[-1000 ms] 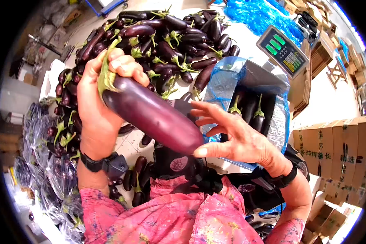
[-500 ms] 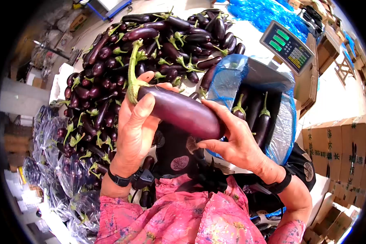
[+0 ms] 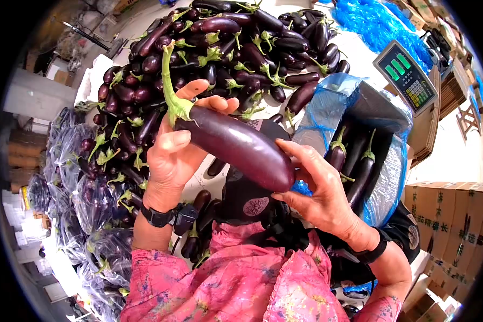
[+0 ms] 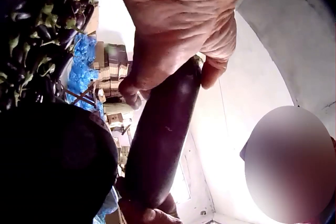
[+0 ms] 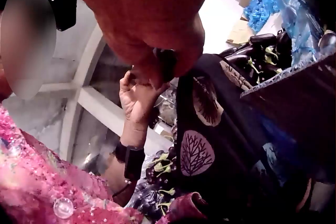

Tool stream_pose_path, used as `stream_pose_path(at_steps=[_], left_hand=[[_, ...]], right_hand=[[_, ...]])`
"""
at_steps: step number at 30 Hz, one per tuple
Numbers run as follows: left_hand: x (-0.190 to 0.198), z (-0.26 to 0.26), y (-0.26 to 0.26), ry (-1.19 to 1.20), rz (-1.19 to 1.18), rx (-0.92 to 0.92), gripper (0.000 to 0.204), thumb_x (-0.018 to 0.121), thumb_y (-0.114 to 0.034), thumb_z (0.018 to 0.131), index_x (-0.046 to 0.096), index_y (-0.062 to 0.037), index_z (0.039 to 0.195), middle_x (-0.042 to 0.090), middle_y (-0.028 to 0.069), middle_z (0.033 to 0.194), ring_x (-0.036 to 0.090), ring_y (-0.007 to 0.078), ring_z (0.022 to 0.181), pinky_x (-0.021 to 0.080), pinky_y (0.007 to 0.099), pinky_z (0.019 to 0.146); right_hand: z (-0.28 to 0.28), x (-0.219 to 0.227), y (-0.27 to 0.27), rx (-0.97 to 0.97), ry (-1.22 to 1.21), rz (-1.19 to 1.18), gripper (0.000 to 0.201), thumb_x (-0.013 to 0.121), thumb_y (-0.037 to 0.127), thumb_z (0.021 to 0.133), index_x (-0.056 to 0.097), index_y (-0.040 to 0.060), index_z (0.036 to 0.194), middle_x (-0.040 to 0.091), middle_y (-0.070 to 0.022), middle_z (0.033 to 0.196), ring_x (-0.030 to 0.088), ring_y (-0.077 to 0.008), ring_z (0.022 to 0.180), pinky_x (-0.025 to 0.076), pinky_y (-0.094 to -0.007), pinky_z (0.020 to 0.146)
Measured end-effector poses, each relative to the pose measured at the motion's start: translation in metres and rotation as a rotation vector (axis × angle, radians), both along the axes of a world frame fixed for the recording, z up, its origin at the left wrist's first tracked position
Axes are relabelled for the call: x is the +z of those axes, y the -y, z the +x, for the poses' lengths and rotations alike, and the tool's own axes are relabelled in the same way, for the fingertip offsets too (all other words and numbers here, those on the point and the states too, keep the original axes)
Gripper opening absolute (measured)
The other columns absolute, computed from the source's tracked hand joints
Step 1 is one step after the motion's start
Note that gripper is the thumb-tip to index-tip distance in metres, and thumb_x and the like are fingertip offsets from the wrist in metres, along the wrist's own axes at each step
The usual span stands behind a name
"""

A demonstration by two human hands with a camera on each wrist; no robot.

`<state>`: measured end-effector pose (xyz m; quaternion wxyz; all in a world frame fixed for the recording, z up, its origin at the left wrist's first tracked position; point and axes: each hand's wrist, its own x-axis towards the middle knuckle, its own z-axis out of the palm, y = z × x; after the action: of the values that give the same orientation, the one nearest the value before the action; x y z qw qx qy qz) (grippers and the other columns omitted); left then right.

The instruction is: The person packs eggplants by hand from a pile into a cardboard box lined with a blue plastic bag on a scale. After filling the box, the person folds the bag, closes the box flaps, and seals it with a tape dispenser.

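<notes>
A large glossy purple eggplant with a long green stem lies slantwise between both hands in the head view. The left hand holds its stem end, thumb on the near side and fingers behind. At the rounded end, the right hand pinches it between thumb and fingers. In the left wrist view the eggplant hangs below the left hand, with fingertips of the other hand at its far end. The right hand hides most of it in the right wrist view.
Behind the hands spreads a heap of eggplants. An open box with blue plastic lining holds several eggplants, beside a scale display. Bagged eggplants lie at left, cartons at right.
The left hand has shifted from wrapping the stem end to holding it between thumb and fingers. The right hand has closed onto the rounded end, and the eggplant lies less steeply. The view has shifted.
</notes>
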<state>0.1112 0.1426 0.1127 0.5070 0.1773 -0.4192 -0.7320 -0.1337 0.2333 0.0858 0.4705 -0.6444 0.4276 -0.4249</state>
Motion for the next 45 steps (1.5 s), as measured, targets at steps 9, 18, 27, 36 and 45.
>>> stream_pose_path(at_steps=[9,18,27,36,45], left_hand=[[-0.003,0.013,-0.007,0.23,0.0,0.12,0.069,0.073,-0.03,0.084,0.042,-0.0011,0.138,0.06,0.0204,0.125,0.061,0.033,0.118,0.047,0.0472,0.106],[0.004,0.012,-0.024,0.568,-0.022,0.388,0.068,0.077,-0.05,0.085,0.052,-0.0001,0.124,0.059,0.0045,0.106,0.059,0.0118,0.096,0.048,0.028,0.089],[-0.003,0.024,-0.027,0.606,0.015,0.251,0.064,0.075,-0.048,0.085,0.053,-0.0014,0.122,0.061,0.0054,0.105,0.059,0.014,0.096,0.048,0.0297,0.091],[0.002,0.027,-0.037,0.639,0.081,0.096,0.076,0.077,-0.033,0.082,0.043,0.0025,0.14,0.064,0.0162,0.116,0.063,0.0231,0.107,0.049,0.0367,0.098],[0.009,-0.006,-0.028,0.514,0.019,0.064,0.075,0.076,-0.024,0.086,0.037,0.0022,0.145,0.058,0.0136,0.126,0.058,0.022,0.117,0.044,0.0359,0.105]], right_hand=[[-0.004,0.012,0.006,0.199,0.5,0.593,0.061,0.064,0.027,0.098,0.041,-0.0025,0.145,0.06,-0.0128,0.126,0.067,-0.0219,0.105,0.054,-0.0338,0.086],[0.026,-0.007,0.002,0.358,0.612,0.829,0.058,0.049,0.041,0.105,0.043,-0.0011,0.144,0.063,-0.0095,0.118,0.066,-0.0186,0.1,0.054,-0.0295,0.082],[0.046,-0.017,-0.002,0.375,0.646,0.883,0.063,0.06,0.035,0.101,0.035,0.0026,0.149,0.059,-0.0091,0.121,0.066,-0.0206,0.101,0.054,-0.0314,0.082],[0.046,-0.006,-0.005,0.366,0.564,0.792,0.07,0.067,0.03,0.097,0.032,0.0014,0.151,0.056,-0.0114,0.129,0.058,-0.0188,0.115,0.049,-0.0329,0.097],[0.032,0.002,-0.009,0.216,0.496,0.589,0.076,0.076,0.016,0.091,0.031,0.0001,0.15,0.056,-0.0099,0.127,0.055,-0.0169,0.116,0.047,-0.0316,0.098]])
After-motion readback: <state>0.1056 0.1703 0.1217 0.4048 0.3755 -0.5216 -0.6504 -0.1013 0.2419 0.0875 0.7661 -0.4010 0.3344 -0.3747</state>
